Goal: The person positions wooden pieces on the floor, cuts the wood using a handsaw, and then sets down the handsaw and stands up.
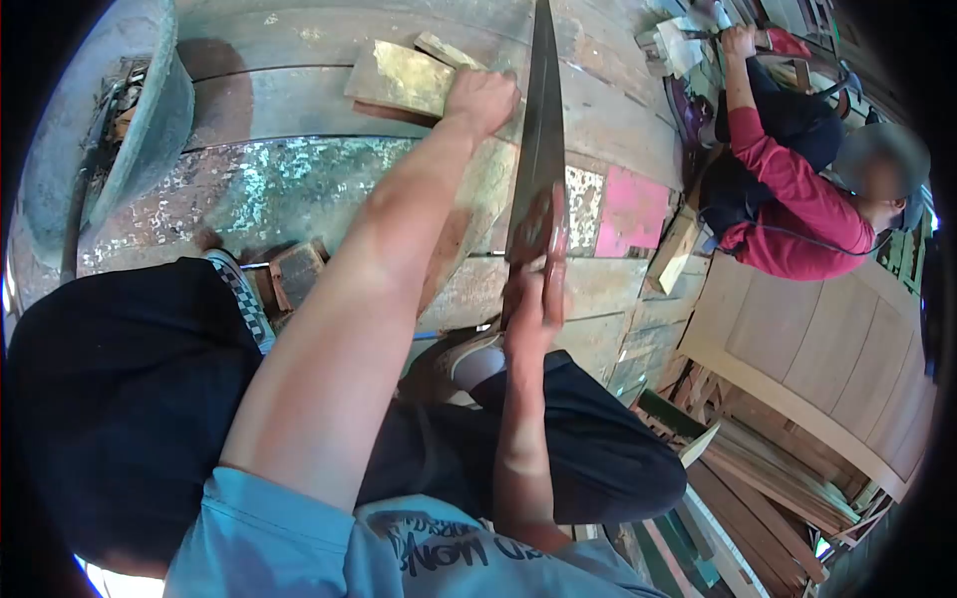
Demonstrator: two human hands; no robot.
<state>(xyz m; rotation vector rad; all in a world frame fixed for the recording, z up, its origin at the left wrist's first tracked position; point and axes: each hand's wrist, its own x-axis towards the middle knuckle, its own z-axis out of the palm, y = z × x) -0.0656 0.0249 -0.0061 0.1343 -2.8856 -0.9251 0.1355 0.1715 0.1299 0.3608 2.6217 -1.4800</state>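
In the head view, my right hand (533, 311) is wrapped around the wooden handle of a handsaw (538, 130). The saw's long blade points away from me, up past the top edge of the picture. Just left of the blade, my left hand (482, 102) is closed over the right end of a short wood block (407, 78) with a yellowish, worn face. My left fingertips are mostly hidden. A thin wood strip (447, 50) lies against the block's far side. Whether the blade touches wood cannot be made out.
Worn planks (309, 184) with flaking paint form the floor. A grey tub (164, 110) holding scraps stands at left. A small wood offcut (297, 274) lies by my shoe. At right, a person in a red top (797, 209) crouches beside a wooden panel (817, 339) and stacked lumber (768, 468).
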